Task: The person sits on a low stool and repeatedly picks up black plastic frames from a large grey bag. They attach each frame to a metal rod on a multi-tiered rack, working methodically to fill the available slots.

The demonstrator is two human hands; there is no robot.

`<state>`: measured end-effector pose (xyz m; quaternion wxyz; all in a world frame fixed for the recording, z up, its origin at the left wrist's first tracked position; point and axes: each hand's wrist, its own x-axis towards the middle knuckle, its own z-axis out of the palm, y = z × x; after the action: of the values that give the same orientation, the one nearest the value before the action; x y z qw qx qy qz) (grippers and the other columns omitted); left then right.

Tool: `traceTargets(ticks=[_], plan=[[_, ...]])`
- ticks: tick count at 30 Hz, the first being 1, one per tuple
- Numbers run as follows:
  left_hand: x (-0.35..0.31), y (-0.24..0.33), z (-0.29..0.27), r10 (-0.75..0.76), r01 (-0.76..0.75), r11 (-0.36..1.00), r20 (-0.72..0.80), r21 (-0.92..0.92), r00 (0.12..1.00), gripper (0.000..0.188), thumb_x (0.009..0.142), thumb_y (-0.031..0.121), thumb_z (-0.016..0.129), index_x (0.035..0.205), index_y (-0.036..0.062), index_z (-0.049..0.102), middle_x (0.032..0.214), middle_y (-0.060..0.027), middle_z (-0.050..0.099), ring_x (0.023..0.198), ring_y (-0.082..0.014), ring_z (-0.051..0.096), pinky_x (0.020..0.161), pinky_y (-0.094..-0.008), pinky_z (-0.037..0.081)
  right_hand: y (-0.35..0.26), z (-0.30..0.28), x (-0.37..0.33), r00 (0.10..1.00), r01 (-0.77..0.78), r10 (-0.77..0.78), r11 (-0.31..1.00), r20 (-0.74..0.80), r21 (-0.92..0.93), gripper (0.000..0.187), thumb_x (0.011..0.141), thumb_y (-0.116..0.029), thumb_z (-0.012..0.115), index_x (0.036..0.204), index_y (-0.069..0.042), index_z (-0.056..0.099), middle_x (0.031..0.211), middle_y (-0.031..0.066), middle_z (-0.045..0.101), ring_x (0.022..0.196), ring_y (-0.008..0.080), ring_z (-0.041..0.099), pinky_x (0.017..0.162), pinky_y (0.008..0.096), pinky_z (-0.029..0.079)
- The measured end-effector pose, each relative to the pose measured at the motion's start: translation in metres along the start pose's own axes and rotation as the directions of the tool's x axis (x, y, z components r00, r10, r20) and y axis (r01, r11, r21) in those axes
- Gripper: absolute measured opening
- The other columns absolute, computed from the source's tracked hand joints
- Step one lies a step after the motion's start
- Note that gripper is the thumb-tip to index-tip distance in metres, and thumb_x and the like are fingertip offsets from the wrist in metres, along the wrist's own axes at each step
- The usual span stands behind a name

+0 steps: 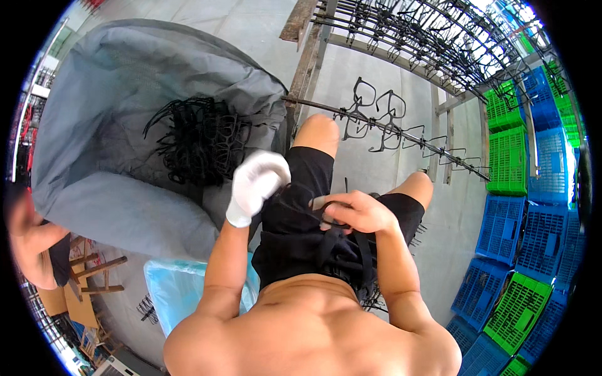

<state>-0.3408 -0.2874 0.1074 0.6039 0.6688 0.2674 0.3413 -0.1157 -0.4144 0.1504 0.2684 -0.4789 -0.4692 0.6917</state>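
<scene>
My left hand (258,185), in a white glove, is raised over my left thigh beside the grey sack. Its fingers look curled but are smeared by motion, and whether they hold anything is unclear. Over my lap, my bare right hand (362,212) is closed with a thin black eyeglass frame (338,224) at its fingers. Dark shorts behind the frame hide much of its outline. A tangled pile of black eyeglass frames (204,141) lies in the open grey sack (125,213). Beyond my knees, several black eyeglass frames (390,103) hang on a horizontal rod (417,139).
A metal rack (401,55) packed with hanging frames stands at the far right. Green crates (508,160) and blue crates (500,220) are stacked along the right. A light-blue plastic bag (172,288) sits by my left arm. Another person (37,244) is at the left edge, near wooden stools (97,272).
</scene>
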Motion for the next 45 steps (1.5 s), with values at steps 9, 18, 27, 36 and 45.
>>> traceTargets(ticks=[9, 18, 27, 36, 45], plan=[[-0.007, -0.109, -0.083, 0.223, 0.335, 0.535, -0.513, 0.775, 0.829, 0.019, 0.077, 0.018, 0.066, 0.090, 0.0042, 0.061, 0.093, -0.0120, 0.058, 0.092, -0.0290, 0.056, 0.084, -0.0377, 0.044, 0.075, -0.085, -0.047, 0.192, 0.746, -0.164, 0.665, -0.968, 0.036, 0.045, 0.098, -0.037, 0.037, 0.132, -0.008, 0.038, 0.121, 0.0064, 0.047, 0.075, 0.0168, 0.049, 0.064, 0.0303, 0.040], [-0.005, -0.105, -0.095, 0.082, 0.513, 0.442, -0.602, 0.736, 0.794, 0.030, 0.081, 0.020, 0.060, 0.107, 0.0053, 0.058, 0.097, -0.0131, 0.061, 0.087, -0.0290, 0.060, 0.078, -0.0379, 0.047, 0.058, -0.115, -0.036, 0.283, 0.493, 0.305, 0.767, -0.909, 0.410, 0.033, 0.093, -0.036, 0.049, 0.102, -0.005, 0.056, 0.097, 0.0045, 0.057, 0.060, 0.0128, 0.046, 0.042, 0.0234, 0.031], [0.001, -0.097, -0.101, -0.027, 0.513, 0.580, -0.615, 0.633, 0.788, 0.024, 0.081, 0.016, 0.062, 0.099, 0.0010, 0.062, 0.096, -0.0140, 0.063, 0.087, -0.0267, 0.062, 0.080, -0.0345, 0.048, 0.079, -0.129, 0.001, 0.074, 0.731, 0.187, 0.658, -0.980, 0.181, 0.027, 0.085, -0.029, 0.060, 0.077, -0.005, 0.052, 0.059, -0.0002, 0.046, 0.044, 0.0079, 0.040, 0.032, 0.0223, 0.024], [-0.002, 0.002, -0.046, 0.089, -0.120, 0.992, -0.487, -0.033, 0.869, 0.013, 0.092, 0.007, 0.042, 0.102, 0.0004, 0.045, 0.081, -0.0097, 0.058, 0.065, -0.0152, 0.055, 0.063, -0.0249, 0.046, 0.090, -0.107, 0.010, -0.405, -0.277, -0.363, 0.923, -0.839, -0.265, 0.048, 0.080, -0.029, 0.064, 0.114, 0.004, 0.052, 0.113, 0.0189, 0.042, 0.099, 0.0318, 0.046, 0.094, 0.0411, 0.034], [0.008, -0.005, 0.007, 0.145, -0.174, 0.971, -0.171, -0.165, 0.974, 0.023, 0.083, 0.015, 0.061, 0.102, 0.0008, 0.059, 0.088, -0.0125, 0.061, 0.077, -0.0171, 0.060, 0.070, -0.0286, 0.047, -0.006, 0.005, -0.025, 0.984, 0.031, -0.001, 0.986, -0.176, 0.166, 0.030, 0.092, -0.022, 0.051, 0.110, 0.001, 0.058, 0.081, 0.0068, 0.065, 0.054, 0.0097, 0.054, 0.049, 0.0210, 0.044]])
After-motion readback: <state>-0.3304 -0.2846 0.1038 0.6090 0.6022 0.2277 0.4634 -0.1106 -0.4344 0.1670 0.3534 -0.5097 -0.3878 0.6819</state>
